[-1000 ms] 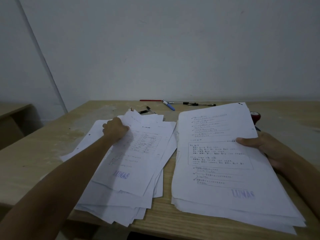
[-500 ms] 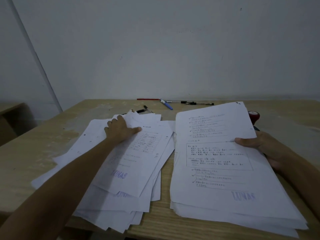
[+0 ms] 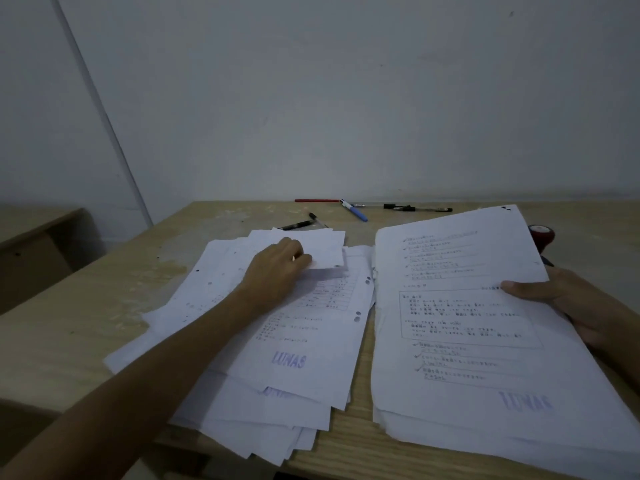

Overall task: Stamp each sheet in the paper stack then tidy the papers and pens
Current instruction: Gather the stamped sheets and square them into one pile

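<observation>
Two stacks stamped; tidying underway. Left hand (image 3: 277,268) pinches loose sheet (image 3: 322,251) atop scattered pile (image 3: 277,358); right hand (image 3: 568,299) grips neat stack (image 3: 460,323). Next: merge, square edges.

There is just one view, from the camera on my head — a wide-angle lens looking forward and down across the wooden table (image 3: 86,327) to the wall (image 3: 346,98) behind it. It sits close, so my forearms enter from the bottom edge — lines bend toward the frame's borders.
</observation>
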